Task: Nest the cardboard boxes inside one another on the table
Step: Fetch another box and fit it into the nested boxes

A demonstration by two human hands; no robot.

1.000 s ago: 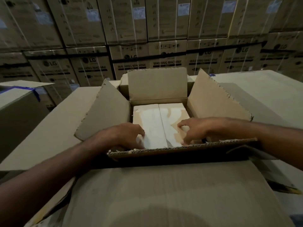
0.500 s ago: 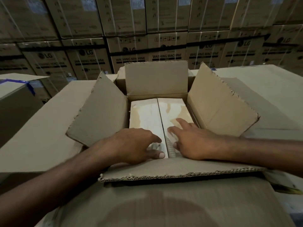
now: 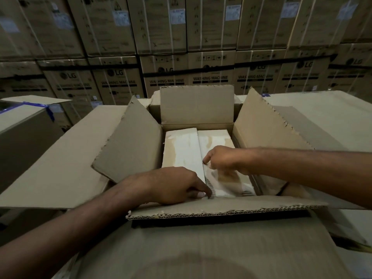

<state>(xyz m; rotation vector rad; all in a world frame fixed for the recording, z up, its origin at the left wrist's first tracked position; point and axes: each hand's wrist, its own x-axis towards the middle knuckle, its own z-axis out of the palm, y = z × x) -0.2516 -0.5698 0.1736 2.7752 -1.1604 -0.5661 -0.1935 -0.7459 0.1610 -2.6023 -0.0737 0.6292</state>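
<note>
A brown outer cardboard box (image 3: pixel 197 106) stands open in front of me with all its flaps raised. Inside it sits a smaller inner box (image 3: pixel 181 150) whose two white top flaps meet along a middle seam. My left hand (image 3: pixel 171 186) lies on the near end of the left white flap, thumb and fingertips pinched at the seam. My right hand (image 3: pixel 223 160) grips the seam edge of the right white flap (image 3: pixel 227 184), which is tilted up and blurred, its corrugated edge showing.
The outer box rests on large flat cardboard surfaces (image 3: pixel 60 162) that spread left, right and toward me. Another box with blue tape (image 3: pixel 26 121) stands at the left. A wall of stacked washing-machine cartons (image 3: pixel 209 57) fills the background.
Both hands slid from the near ends of the white flaps to the middle seam. My right hand has curled onto the right flap's edge and raised it; the left fingers closed at the seam.
</note>
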